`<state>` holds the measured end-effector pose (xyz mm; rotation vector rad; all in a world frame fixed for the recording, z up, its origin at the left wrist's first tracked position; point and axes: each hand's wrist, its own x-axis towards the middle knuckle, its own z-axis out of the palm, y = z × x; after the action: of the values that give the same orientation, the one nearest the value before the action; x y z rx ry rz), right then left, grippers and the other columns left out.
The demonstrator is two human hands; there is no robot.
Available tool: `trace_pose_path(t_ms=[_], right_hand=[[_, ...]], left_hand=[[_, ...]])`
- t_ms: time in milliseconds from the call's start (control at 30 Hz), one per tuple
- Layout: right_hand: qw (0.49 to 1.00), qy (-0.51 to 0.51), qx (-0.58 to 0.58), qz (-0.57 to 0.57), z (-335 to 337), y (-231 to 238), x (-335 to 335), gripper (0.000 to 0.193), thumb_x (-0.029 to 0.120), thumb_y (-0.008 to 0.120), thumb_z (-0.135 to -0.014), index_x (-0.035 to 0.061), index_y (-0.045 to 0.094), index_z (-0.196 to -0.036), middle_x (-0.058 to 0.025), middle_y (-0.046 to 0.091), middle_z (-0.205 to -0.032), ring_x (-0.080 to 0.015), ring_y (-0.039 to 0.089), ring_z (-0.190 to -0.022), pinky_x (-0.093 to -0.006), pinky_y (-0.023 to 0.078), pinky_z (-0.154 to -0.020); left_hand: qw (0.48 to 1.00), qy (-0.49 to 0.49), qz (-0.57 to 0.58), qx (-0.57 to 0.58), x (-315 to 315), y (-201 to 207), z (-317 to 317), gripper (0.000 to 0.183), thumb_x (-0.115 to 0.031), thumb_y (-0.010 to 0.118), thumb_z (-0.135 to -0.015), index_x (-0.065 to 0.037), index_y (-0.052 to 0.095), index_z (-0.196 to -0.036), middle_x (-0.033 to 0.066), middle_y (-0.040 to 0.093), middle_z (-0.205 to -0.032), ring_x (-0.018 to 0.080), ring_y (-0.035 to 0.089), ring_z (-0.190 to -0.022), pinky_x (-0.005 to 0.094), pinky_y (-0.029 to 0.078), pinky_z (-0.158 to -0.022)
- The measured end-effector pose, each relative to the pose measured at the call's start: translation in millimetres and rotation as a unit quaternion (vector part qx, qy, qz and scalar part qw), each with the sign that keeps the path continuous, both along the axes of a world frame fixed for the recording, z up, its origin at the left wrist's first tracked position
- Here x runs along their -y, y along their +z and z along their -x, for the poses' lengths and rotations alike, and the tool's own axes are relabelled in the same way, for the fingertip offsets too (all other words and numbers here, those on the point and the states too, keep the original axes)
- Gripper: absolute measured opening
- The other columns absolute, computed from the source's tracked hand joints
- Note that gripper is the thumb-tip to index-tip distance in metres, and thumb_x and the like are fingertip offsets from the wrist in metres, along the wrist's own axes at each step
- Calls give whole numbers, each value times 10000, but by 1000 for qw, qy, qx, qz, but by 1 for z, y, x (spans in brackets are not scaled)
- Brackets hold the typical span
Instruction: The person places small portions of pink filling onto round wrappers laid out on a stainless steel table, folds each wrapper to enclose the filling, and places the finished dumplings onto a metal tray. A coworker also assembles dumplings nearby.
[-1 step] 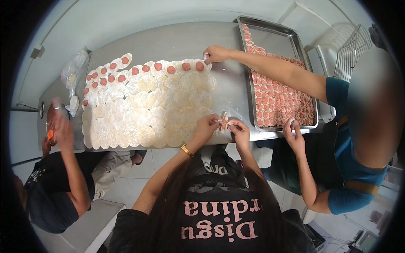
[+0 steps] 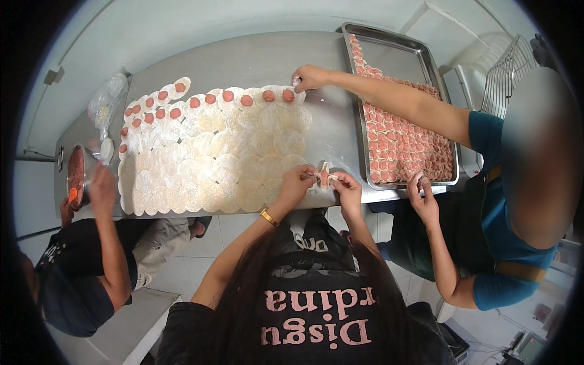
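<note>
Near the front edge of the table, my left hand (image 2: 295, 185) and my right hand (image 2: 348, 191) pinch opposite sides of a dumpling (image 2: 324, 177). Its wrapper is partly folded, with pink meat filling showing in the middle. To the left of my hands, round floured dumpling wrappers (image 2: 237, 161) overlap in rows. Balls of pink filling (image 2: 228, 95) sit on the wrappers along the back and left rows. A co-worker's hand (image 2: 313, 78) touches the back right wrapper.
A metal tray (image 2: 363, 137) at right holds rows of filled dumplings. The right co-worker's other hand (image 2: 424, 193) is by its front edge. At left, another person's hand (image 2: 102, 191) is beside a bowl of meat (image 2: 75, 167) with an orange spoon (image 2: 73, 194). A plastic bag (image 2: 108, 103) lies behind.
The left person's hand has moved right and slightly down, away from over the meat bowl. My hands have barely shifted and still grip the dumpling.
</note>
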<state>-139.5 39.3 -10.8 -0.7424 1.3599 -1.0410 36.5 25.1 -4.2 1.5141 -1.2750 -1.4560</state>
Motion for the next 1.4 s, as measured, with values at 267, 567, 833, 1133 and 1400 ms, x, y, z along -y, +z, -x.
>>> trace_pose_path(t_ms=[267,567,833,1133,1400], right_hand=[[998,27,30,54,5,29,-1,252,-84,625,-785,-13,612,-1027,-38,652,-915,-94,596,-833,-225,476,-765],[992,58,-90,71,22,24,5,345,-94,654,-733,-12,617,-1066,-25,630,-859,-98,597,-805,-229,492,-768],[946,128,-263,141,16,20,7,393,-82,685,-696,-2,615,-1075,-117,658,-910,-189,642,-752,-288,526,-727],[871,166,-391,245,21,38,8,334,-90,637,-654,-7,618,-977,-164,605,-876,-348,606,-775,-391,489,-676],[880,139,-392,228,14,30,11,271,-131,574,-658,3,632,-886,-153,598,-840,-362,597,-789,-401,469,-664]], left_hand=[[965,-9,-10,-263,6,3,1,206,-35,650,-852,-2,549,-1030,72,602,-1042,142,612,-902,262,525,-711],[974,-45,-47,-217,8,8,7,192,17,668,-802,-3,583,-973,49,588,-1045,147,607,-931,284,514,-781],[982,-118,145,30,1,-7,13,237,-61,732,-744,-9,593,-928,187,652,-943,305,656,-838,338,523,-726],[976,-148,137,78,7,11,21,306,-125,747,-723,-35,580,-963,163,657,-817,343,646,-764,411,500,-664],[974,-178,131,42,17,1,23,328,-177,774,-702,-33,599,-939,154,664,-771,311,657,-725,375,508,-634]])
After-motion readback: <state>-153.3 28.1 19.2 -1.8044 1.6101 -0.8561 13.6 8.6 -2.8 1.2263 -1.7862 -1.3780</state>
